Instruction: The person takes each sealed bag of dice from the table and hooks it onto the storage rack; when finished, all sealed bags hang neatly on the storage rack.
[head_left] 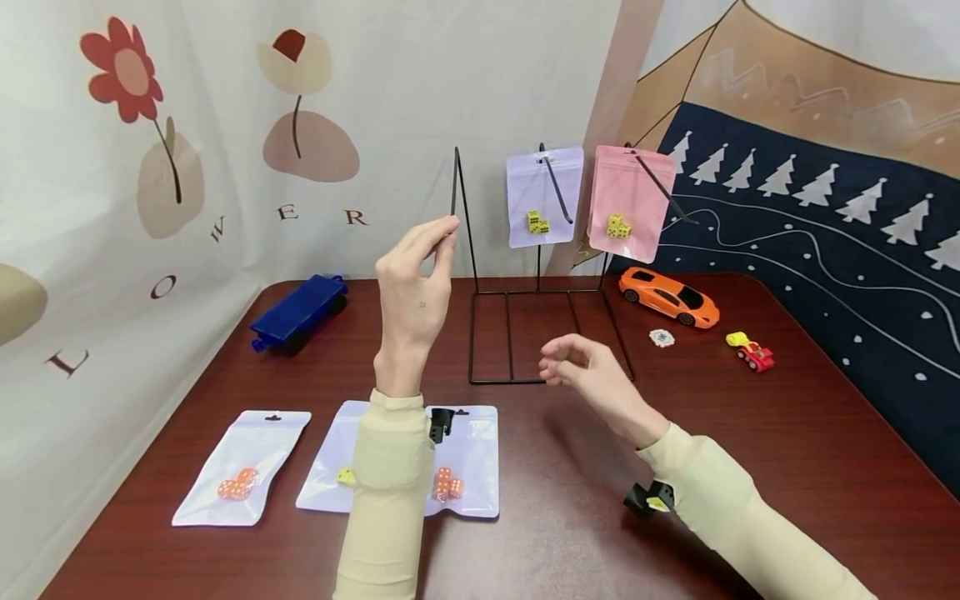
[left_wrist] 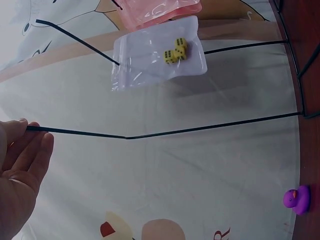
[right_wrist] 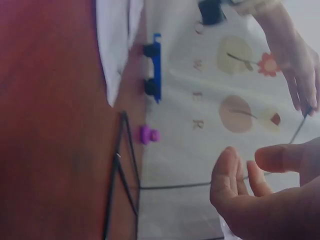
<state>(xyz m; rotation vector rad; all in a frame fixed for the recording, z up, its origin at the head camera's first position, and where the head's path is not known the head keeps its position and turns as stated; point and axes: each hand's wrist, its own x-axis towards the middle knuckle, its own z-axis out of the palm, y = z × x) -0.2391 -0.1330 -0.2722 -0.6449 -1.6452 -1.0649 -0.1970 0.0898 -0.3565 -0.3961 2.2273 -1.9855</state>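
My left hand (head_left: pixel 416 287) is raised, pinching the free tip of the left hook (left_wrist: pixel 80 133) on a black wire rack (head_left: pixel 495 383). Nothing hangs on that hook. On the middle hook is a lavender zip pouch (head_left: pixel 545 179) with yellow dice, and a pink zip pouch (head_left: pixel 626 183) with yellow dice hangs on the right one. My right hand (head_left: pixel 592 379) hovers before the rack's base, fingers loosely bent and holding nothing. Below my left forearm lie a pouch with yellow dice (head_left: pixel 326 492) and a pouch with orange dice (head_left: pixel 480 450), both partly hidden by the sleeve.
Another pouch with orange dice (head_left: pixel 247 450) lies at the left. Behind it stands a blue toy cart (head_left: pixel 303 308). A purple rubber duck (left_wrist: pixel 300 200) sits by the backdrop. Right of the rack are an orange toy car (head_left: pixel 667 296), a white chip (head_left: pixel 662 337) and a small red-yellow toy vehicle (head_left: pixel 750 352).
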